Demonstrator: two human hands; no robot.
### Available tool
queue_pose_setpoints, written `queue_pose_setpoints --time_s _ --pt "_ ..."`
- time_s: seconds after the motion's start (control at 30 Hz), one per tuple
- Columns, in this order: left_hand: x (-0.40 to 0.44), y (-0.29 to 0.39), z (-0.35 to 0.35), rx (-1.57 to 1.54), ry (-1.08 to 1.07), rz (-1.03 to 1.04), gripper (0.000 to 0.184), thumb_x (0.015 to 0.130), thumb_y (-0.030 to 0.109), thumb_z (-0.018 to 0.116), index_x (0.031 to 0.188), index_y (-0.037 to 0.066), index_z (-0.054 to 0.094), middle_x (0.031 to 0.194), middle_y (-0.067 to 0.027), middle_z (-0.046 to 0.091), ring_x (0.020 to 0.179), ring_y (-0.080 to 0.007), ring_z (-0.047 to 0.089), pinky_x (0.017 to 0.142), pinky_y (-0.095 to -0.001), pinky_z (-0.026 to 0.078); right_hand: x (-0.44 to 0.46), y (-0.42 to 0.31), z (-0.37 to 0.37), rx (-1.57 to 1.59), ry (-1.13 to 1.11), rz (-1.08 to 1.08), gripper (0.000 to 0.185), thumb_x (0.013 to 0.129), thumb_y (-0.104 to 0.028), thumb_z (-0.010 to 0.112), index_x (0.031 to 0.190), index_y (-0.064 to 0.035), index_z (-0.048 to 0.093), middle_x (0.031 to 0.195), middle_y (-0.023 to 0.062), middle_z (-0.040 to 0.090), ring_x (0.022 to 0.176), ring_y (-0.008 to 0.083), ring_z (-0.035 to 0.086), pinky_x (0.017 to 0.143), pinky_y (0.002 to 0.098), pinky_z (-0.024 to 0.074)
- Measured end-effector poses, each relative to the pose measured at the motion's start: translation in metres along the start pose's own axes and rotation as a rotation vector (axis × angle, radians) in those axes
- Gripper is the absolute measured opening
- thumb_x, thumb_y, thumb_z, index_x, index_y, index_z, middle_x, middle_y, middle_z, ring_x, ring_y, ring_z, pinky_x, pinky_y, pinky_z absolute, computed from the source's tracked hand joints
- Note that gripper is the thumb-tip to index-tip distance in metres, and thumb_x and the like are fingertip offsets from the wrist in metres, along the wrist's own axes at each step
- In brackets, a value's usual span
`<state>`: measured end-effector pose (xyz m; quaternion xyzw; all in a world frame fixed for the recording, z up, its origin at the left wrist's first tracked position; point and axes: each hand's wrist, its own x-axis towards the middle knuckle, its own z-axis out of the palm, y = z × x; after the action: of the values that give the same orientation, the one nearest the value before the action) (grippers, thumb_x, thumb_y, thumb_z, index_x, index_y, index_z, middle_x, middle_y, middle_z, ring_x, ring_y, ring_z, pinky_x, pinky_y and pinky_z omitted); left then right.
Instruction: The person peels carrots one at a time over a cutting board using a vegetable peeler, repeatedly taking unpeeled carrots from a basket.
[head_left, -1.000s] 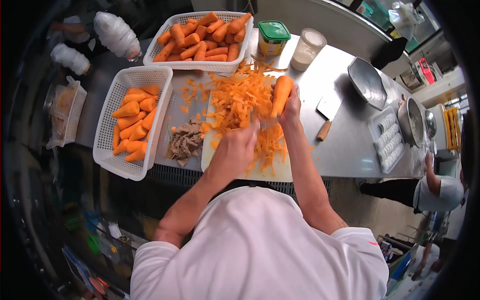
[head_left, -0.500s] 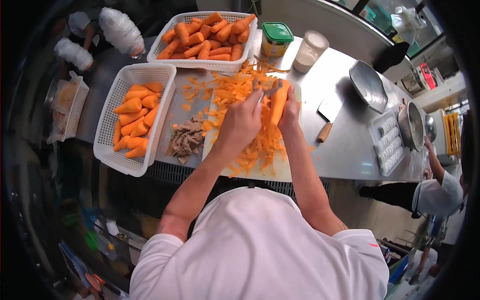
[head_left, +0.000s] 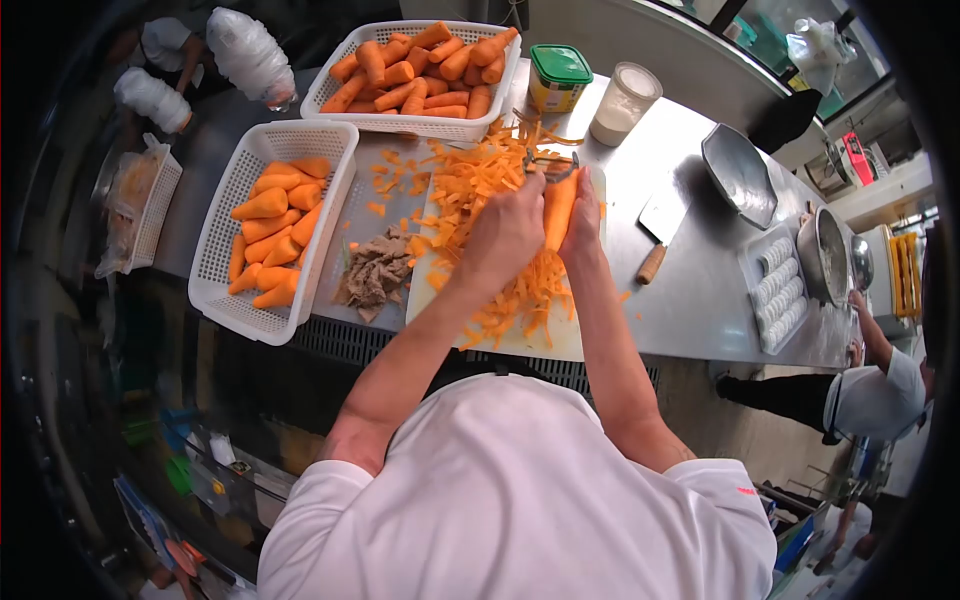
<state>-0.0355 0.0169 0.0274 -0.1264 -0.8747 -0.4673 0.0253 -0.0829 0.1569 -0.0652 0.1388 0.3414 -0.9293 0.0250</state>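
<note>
My left hand (head_left: 505, 235) is closed on a peeler (head_left: 550, 162), whose head lies at the upper end of a carrot. My right hand (head_left: 582, 222) is wrapped round that carrot (head_left: 560, 212) from its right side and holds it tilted above the cutting board. Orange peelings (head_left: 470, 190) are heaped on the white cutting board (head_left: 425, 285) below both hands. Left of the board lies a crumpled brown cloth (head_left: 375, 272). Smooth bright carrots (head_left: 265, 204) fill part of the left white basket (head_left: 222, 285); darker, rougher ones (head_left: 415, 72) are piled in the upper basket (head_left: 318, 92).
A cleaver (head_left: 662, 218) lies on the steel table (head_left: 700, 300) to the right. Behind the board stand a green-lidded tub (head_left: 560, 78) and a clear container (head_left: 625, 103). Farther right are a dark tray (head_left: 738, 178), a tray of white pieces (head_left: 778, 290), a bowl and a co-worker (head_left: 878, 395).
The peeler in my left hand first rose from the carrot's lower end to its upper end, then shifted slightly right. My right hand still holds the carrot, now more upright and lower.
</note>
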Motion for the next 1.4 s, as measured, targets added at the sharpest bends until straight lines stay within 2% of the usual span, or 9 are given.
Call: queue_pose_setpoints --time_s 0.23,0.33,0.57,0.7,0.8,1.0,1.07,1.17,1.4 --pt "-0.083 0.0 -0.025 -0.061 -0.284 0.037 0.034 0.094 0.01 0.057 0.126 -0.001 0.06 0.092 -0.0297 0.065 0.089 -0.0422 0.065 0.071 -0.0435 0.052 0.006 -0.01 -0.016 -0.014 0.093 -0.135 0.054 0.107 -0.048 0.027 0.12 -0.0022 0.053 0.098 0.0161 0.067 0.082 0.0235 0.064 0.076 0.0354 0.0559" --pt "-0.026 0.014 -0.026 -0.048 0.005 0.044 0.033 0.094 0.008 0.055 0.126 -0.002 0.059 0.091 -0.0299 0.064 0.087 -0.043 0.065 0.071 -0.0453 0.051 0.0 -0.001 -0.01 -0.118 0.05 -0.072 0.057 0.106 -0.049 0.026 0.119 -0.001 0.055 0.101 0.0152 0.066 0.084 0.0222 0.064 0.075 0.0353 0.0556" --pt "-0.078 -0.007 -0.006 0.094 -0.052 0.115 0.031 0.093 0.005 0.055 0.123 -0.004 0.059 0.088 -0.03 0.064 0.085 -0.0436 0.065 0.07 -0.0448 0.051 0.006 -0.014 -0.007 -0.111 0.144 -0.159 0.06 0.107 -0.05 0.022 0.123 -0.0021 0.053 0.109 0.0156 0.065 0.087 0.0229 0.064 0.075 0.0353 0.0554" --pt "-0.06 0.006 -0.026 -0.019 -0.208 -0.055 0.031 0.093 0.006 0.056 0.122 -0.004 0.061 0.09 -0.0302 0.065 0.085 -0.0427 0.066 0.072 -0.0429 0.052 0.007 -0.016 -0.018 0.0 -0.071 -0.055 0.057 0.106 -0.05 0.027 0.121 -0.0032 0.055 0.107 0.0134 0.064 0.081 0.0217 0.061 0.074 0.0346 0.055" --pt "-0.016 -0.002 -0.013 -0.06 0.118 0.132 0.033 0.093 0.007 0.054 0.123 -0.005 0.057 0.079 -0.0303 0.062 0.078 -0.0469 0.063 0.065 -0.0513 0.05 -0.007 -0.009 0.005 -0.11 0.014 -0.016 0.054 0.106 -0.05 0.031 0.117 -0.0026 0.054 0.095 0.0107 0.064 0.078 0.0201 0.061 0.069 0.0323 0.0548" --pt "-0.078 -0.003 -0.01 0.056 -0.018 0.152 0.03 0.094 0.007 0.055 0.122 -0.002 0.061 0.087 -0.0269 0.066 0.081 -0.0419 0.066 0.07 -0.0444 0.052 0.008 -0.019 -0.01 0.0 0.078 -0.096 0.055 0.106 -0.05 0.031 0.121 -0.0032 0.056 0.102 0.0109 0.066 0.082 0.0206 0.062 0.071 0.0335 0.0538" --pt "-0.088 0.011 -0.033 -0.028 -0.298 -0.028 0.03 0.094 0.007 0.055 0.121 -0.004 0.061 0.086 -0.0275 0.066 0.081 -0.0422 0.066 0.07 -0.046 0.051 0.008 -0.02 -0.019 -0.068 0.076 -0.092 0.056 0.106 -0.05 0.03 0.121 -0.003 0.056 0.102 0.0108 0.066 0.083 0.0207 0.062 0.07 0.0336 0.0538" --pt "-0.032 0.009 -0.026 -0.045 0.062 0.077 0.031 0.093 0.006 0.056 0.121 -0.004 0.061 0.087 -0.0278 0.065 0.081 -0.0415 0.066 0.07 -0.0454 0.051 -0.003 -0.011 0.002 -0.129 0.094 -0.076 0.055 0.106 -0.048 0.03 0.12 -0.0016 0.055 0.095 0.0137 0.065 0.071 0.0204 0.06 0.062 0.0333 0.0534" --pt "-0.075 -0.005 -0.001 0.092 -0.071 0.068 0.031 0.094 0.009 0.057 0.122 -0.005 0.061 0.09 -0.0285 0.065 0.085 -0.0406 0.067 0.071 -0.0422 0.052 -0.007 -0.019 0.011 -0.065 0.209 -0.098 0.06 0.106 -0.05 0.024 0.122 -0.0006 0.055 0.097 0.0138 0.066 0.075 0.0209 0.062 0.063 0.0358 0.0545"
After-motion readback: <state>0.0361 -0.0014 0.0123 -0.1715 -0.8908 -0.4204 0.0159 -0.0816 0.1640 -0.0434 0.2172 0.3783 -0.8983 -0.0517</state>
